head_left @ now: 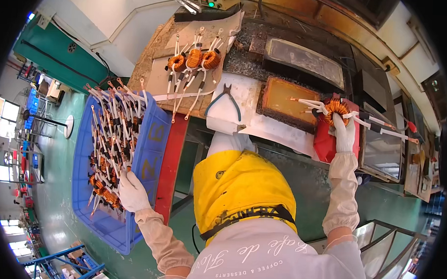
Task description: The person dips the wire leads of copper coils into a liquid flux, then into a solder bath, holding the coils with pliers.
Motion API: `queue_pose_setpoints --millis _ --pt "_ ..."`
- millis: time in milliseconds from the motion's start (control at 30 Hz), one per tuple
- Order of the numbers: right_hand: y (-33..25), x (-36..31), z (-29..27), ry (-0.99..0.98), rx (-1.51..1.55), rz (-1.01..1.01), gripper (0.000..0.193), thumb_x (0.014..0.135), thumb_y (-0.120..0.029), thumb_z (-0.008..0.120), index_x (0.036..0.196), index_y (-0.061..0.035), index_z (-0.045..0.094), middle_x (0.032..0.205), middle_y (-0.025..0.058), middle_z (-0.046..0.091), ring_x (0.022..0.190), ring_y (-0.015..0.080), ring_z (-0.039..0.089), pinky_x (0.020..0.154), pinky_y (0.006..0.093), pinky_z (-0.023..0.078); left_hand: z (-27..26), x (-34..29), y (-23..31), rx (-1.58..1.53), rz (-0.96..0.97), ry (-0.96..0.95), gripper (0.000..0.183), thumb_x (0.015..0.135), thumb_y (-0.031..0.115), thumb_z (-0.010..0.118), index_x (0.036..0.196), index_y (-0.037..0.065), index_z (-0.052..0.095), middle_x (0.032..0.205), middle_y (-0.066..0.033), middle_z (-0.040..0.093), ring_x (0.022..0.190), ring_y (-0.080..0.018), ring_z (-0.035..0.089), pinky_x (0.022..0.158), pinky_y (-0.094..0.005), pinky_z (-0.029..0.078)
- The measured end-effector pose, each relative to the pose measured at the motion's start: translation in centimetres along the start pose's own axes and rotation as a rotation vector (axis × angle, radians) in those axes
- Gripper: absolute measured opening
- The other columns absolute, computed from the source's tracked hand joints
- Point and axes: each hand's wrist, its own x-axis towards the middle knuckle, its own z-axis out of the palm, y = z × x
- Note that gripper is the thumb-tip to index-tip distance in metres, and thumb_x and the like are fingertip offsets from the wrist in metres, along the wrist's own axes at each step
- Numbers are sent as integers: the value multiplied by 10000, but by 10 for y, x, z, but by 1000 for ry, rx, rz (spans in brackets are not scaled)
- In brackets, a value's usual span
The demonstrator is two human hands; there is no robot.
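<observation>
My right hand (344, 136), in a white glove, is closed on a toroidal coil (337, 112) wound with copper wire. White sleeved leads with ring terminals stick out from the coil to both sides. It is held over a red surface (325, 143) at the right of the bench. My left hand (133, 192), also gloved, reaches over the blue plastic crate (157, 142) at the left. Its fingers are pinched at a white lead (123, 158) among many packed coils; the fingertips are partly hidden.
Three coils (194, 59) lie on cardboard at the bench's back left. Blue-handled pliers (227, 101) rest on white paper. Beside them sits a tray with amber-brown contents (290, 100), and behind it a grey rectangular plate (305, 61). A control box (216, 2) with a green light stands farthest back.
</observation>
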Motion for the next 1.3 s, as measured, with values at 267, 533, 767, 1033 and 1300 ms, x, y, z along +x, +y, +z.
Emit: queue_pose_setpoints --millis 267,533,767,1033,1300 --pt "0 2 5 5 61 -20 386 861 -271 655 1152 -43 542 903 39 629 613 74 559 512 213 497 5 5 1 16 -9 21 399 969 359 438 1149 66 640 1007 -162 685 871 -349 653 733 -437 510" --pt "6 4 -3 -1 208 18 349 885 -296 632 1136 -66 557 878 11 614 635 81 560 534 235 497 6 3 -1 11 15 37 397 969 360 437 1135 63 643 995 -159 686 863 -349 652 732 -439 509" --pt "1 7 -3 164 410 -10 336 906 -341 628 1130 -100 560 884 -2 607 654 85 573 494 216 469 1 1 -1 19 24 23 386 968 349 441 1135 62 639 1004 -155 685 872 -346 648 728 -441 507" --pt "0 34 1 275 373 -39 402 881 -348 657 1169 -98 530 902 25 602 622 99 575 433 211 453 3 0 -2 8 30 33 379 967 350 443 1144 75 636 981 -146 684 847 -350 645 705 -443 503" --pt "3 64 6 288 334 -53 474 847 -390 683 1165 -74 529 854 32 605 549 96 550 415 226 459 1 0 0 22 27 33 368 968 340 443 1135 69 629 977 -146 681 834 -349 642 694 -448 502"
